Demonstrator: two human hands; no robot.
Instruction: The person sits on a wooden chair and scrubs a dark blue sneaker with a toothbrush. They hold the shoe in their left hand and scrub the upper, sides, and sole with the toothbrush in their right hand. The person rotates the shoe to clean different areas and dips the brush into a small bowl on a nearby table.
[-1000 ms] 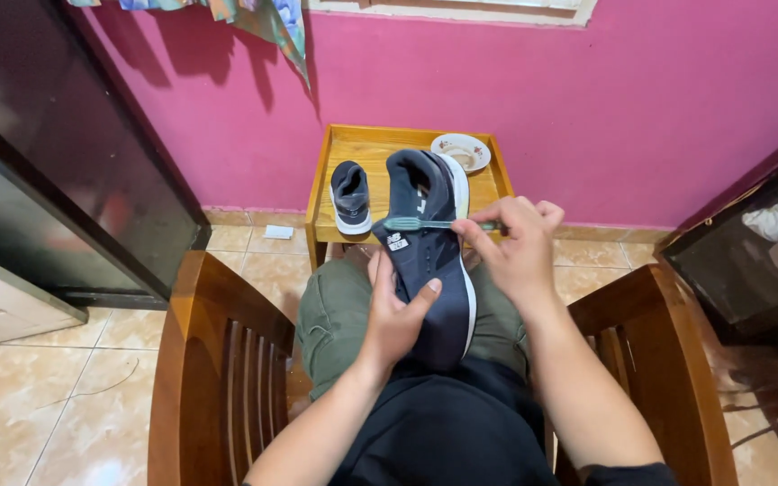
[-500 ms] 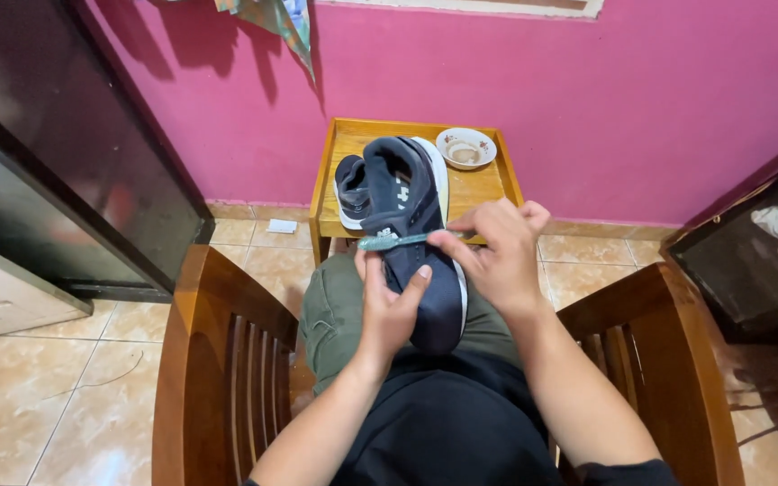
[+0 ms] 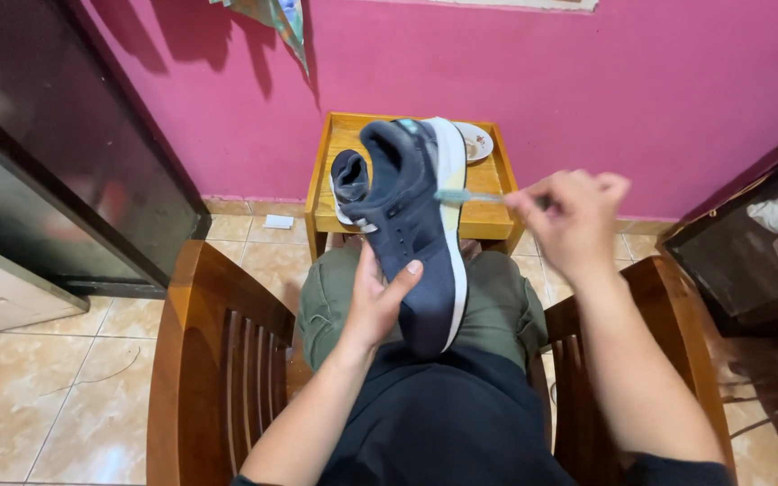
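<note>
A dark navy sneaker (image 3: 411,225) with a white sole rests on my lap, heel toward me, toe pointing away. My left hand (image 3: 378,301) grips it from below on its left side, thumb across the upper. My right hand (image 3: 574,216) is to the right of the shoe and pinches a small pale green toothbrush (image 3: 465,195), whose head touches the shoe's white sole edge. A second dark sneaker (image 3: 348,180) stands on the small yellow wooden table (image 3: 488,216) beyond my knees.
A small white dish (image 3: 477,140) sits on the table's far right corner. Wooden chair arms (image 3: 213,360) flank me on both sides. A pink wall is ahead, a dark cabinet (image 3: 56,153) at left, and a dark box with white cloth (image 3: 758,243) at right.
The shoe has turned so its white sole faces right. My right hand has pulled away to the right with the toothbrush, from over the upper to the sole edge.
</note>
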